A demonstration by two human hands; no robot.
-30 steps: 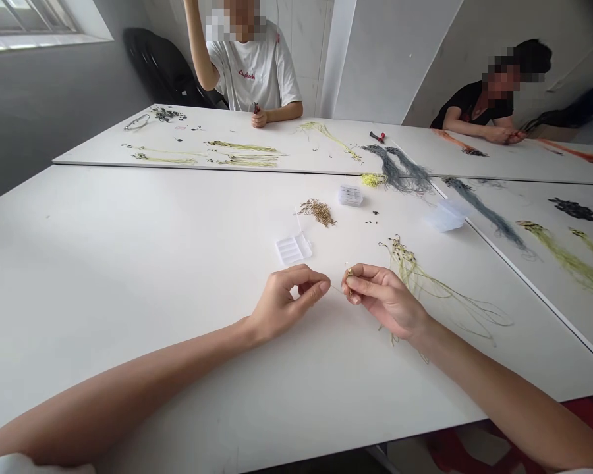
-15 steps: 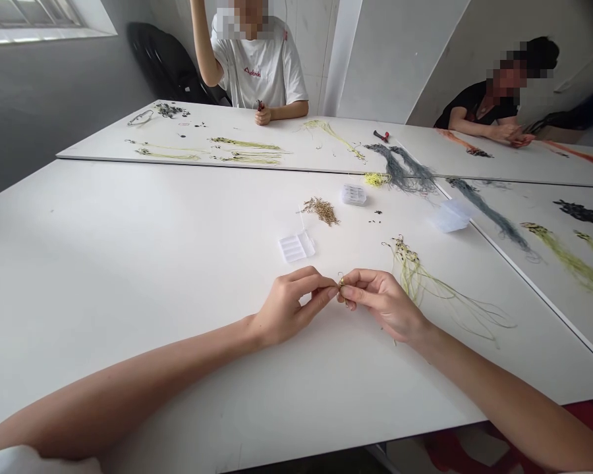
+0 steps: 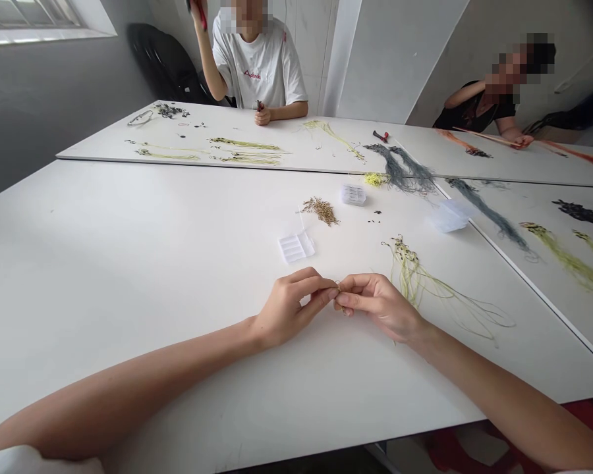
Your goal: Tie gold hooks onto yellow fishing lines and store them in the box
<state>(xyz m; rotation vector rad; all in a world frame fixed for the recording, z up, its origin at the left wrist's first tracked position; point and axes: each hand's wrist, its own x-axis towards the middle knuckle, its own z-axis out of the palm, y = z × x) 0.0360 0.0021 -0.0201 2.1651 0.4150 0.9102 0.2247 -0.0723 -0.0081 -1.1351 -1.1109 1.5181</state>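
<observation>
My left hand (image 3: 296, 306) and my right hand (image 3: 380, 306) meet fingertip to fingertip above the white table (image 3: 153, 263). Both pinch a small gold hook (image 3: 338, 285), mostly covered by the fingers, with a bit of it showing below them. Just beyond my hands lies an open clear plastic case (image 3: 295, 247) with compartments. A pile of gold hooks (image 3: 321, 209) is behind that case. Right of my right hand, a bundle of yellow-green lines with hooks (image 3: 408, 263) spreads over the table.
A closed clear box (image 3: 354, 194), a translucent container (image 3: 449, 216) and grey line bundles (image 3: 400, 168) lie farther back. Across the table a person in a white shirt (image 3: 261, 66) holds tools. Another person in black (image 3: 474, 115) sits at the far right.
My right fingers have shifted slightly left and down, covering more of the hook. The person in white has lowered a raised red tool into view; the person in black has raised one arm.
</observation>
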